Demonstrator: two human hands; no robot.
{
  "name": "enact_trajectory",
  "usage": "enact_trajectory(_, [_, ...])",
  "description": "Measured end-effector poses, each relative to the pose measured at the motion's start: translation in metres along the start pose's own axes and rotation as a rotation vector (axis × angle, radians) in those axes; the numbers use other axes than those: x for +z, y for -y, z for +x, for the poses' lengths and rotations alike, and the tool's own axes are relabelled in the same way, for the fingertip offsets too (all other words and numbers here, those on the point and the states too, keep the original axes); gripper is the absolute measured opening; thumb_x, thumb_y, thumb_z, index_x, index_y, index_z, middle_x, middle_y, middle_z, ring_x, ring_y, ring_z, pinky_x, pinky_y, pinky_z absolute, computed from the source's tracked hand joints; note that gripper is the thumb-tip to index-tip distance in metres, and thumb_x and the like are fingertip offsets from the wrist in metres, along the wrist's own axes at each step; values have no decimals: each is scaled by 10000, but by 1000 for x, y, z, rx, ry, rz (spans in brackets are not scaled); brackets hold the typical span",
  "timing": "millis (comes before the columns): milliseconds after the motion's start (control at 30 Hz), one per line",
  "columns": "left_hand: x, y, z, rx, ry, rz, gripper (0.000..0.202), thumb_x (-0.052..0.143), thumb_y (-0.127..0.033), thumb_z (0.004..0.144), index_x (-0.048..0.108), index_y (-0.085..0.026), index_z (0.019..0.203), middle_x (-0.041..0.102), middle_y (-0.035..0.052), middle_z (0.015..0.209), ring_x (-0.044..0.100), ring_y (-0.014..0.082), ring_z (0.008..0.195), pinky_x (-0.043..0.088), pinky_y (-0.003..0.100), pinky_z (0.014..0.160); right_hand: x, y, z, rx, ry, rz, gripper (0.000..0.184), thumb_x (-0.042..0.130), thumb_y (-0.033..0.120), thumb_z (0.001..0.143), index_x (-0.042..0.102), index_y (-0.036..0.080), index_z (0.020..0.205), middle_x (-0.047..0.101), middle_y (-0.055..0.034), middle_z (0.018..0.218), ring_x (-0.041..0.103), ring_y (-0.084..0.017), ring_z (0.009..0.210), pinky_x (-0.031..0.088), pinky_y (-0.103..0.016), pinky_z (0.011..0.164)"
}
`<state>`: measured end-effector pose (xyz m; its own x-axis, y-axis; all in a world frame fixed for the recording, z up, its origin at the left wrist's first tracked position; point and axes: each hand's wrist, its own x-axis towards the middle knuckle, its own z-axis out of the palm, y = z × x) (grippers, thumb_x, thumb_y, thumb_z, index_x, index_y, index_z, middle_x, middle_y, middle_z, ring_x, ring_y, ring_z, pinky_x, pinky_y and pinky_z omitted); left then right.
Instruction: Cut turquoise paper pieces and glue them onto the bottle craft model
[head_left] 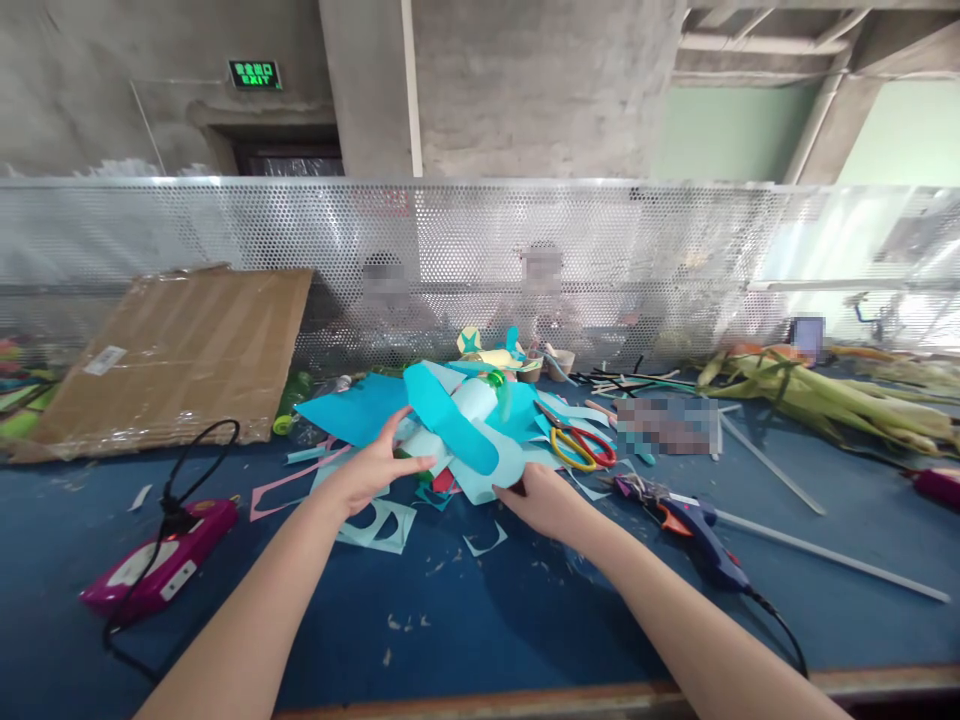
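Above the middle of the table I hold a bottle craft (477,398) wrapped in pale paper, with a green cap at its far end. A bright blue strip with rounded ends (454,422) lies across it, over a larger light blue paper piece (504,462). My left hand (371,468) grips the craft's left side, thumb in front, other fingers partly hidden behind. With its fingers closed, my right hand (546,500) pinches the lower right edge of the light blue piece. Red-and-yellow-handled scissors (577,445) lie to the right, beyond that hand.
A blue glue gun (694,530) with a cord lies right of my right forearm. At left are a magenta power strip (169,560) and a large cardboard sheet (180,350). Paper offcuts (382,525) surround the craft. Corn husks (817,395) lie at far right, before a perforated metal screen (480,230).
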<state>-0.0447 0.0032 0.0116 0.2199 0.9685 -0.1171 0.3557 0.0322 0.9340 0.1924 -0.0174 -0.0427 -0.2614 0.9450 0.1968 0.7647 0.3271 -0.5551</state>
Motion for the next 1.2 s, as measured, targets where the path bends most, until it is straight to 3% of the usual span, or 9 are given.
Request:
enact_trajectory(100, [2, -2, -2, 47, 40, -52, 1067, 790, -361, 691, 83, -372, 1490, 435, 146, 1446, 467, 320, 1292, 376, 500, 1047, -1, -2, 0, -32, 4, 33, 192, 546, 153, 779, 664, 164, 929, 736, -114, 937, 671, -273, 863, 442, -296, 646])
enact_trajectory(233, [2, -2, -3, 87, 34, -44, 1079, 809, -339, 664, 113, -381, 1488, 204, 118, 1570, 290, 341, 1402, 366, 482, 1066, -3, -2, 0, -43, 19, 53, 343, 552, 142, 769, 649, 141, 1098, 732, -124, 1037, 673, -278, 940, 471, -293, 699])
enact_trajectory(300, [2, -2, -3, 93, 34, -46, 1073, 809, -336, 668, 119, -384, 1488, 171, 110, 1581, 259, 350, 1413, 366, 484, 1068, -4, -2, 0, -38, 21, 48, 366, 552, 140, 772, 642, 145, 1127, 728, -118, 1057, 670, -271, 956, 477, -287, 710])
enact_trajectory(467, [2, -3, -1, 98, -19, -153, 975, 771, -299, 733, 151, -395, 1480, 389, 109, 1489, 439, 313, 1320, 368, 487, 1072, -5, -2, 1, 34, -22, -26, 339, 488, 97, 817, 631, 127, 1123, 704, -143, 1069, 652, -269, 972, 474, -309, 747])
enact_trajectory(600, [5, -6, 1, 77, -190, -212, 864, 685, -265, 815, 148, -321, 1490, 588, 113, 1309, 584, 261, 1186, 455, 420, 1010, -8, 0, -1, 70, -61, -112, 250, 484, 135, 863, 659, 138, 1041, 687, -124, 999, 616, -262, 979, 453, -351, 841])
enact_trajectory(733, [1, -3, 7, 35, -395, -73, 759, 561, -349, 894, 108, -281, 1500, 502, 122, 1414, 546, 254, 1237, 492, 370, 967, -9, 2, -3, 45, -63, -164, 226, 574, 196, 843, 690, 162, 1034, 659, -107, 1119, 544, -274, 1118, 400, -363, 971])
enact_trajectory(900, [-9, 9, 15, -52, -492, 175, 896, 631, -478, 807, 119, -281, 1515, 282, 152, 1548, 383, 419, 1338, 394, 540, 1012, -6, -2, -2, 7, -40, -215, 373, 537, 207, 872, 642, 147, 1225, 551, -121, 1366, 469, -300, 1253, 334, -403, 1068])
enact_trajectory(1067, [-5, 6, 12, -95, -471, 389, 915, 621, -486, 787, 120, -271, 1522, 352, 160, 1512, 480, 458, 1244, 448, 530, 912, 2, -8, 2, -25, 21, -241, 432, 456, 252, 922, 574, 141, 1323, 324, -115, 1543, 288, -331, 1407, 305, -465, 1106])
enact_trajectory(1200, [-3, 4, 11, -124, -453, 486, 909, 606, -477, 786, 122, -250, 1522, 444, 196, 1441, 575, 445, 1136, 499, 475, 798, 12, -9, 6, -39, 44, -228, 454, 418, 295, 949, 542, 122, 1350, 319, -105, 1543, 265, -299, 1425, 262, -456, 1143])
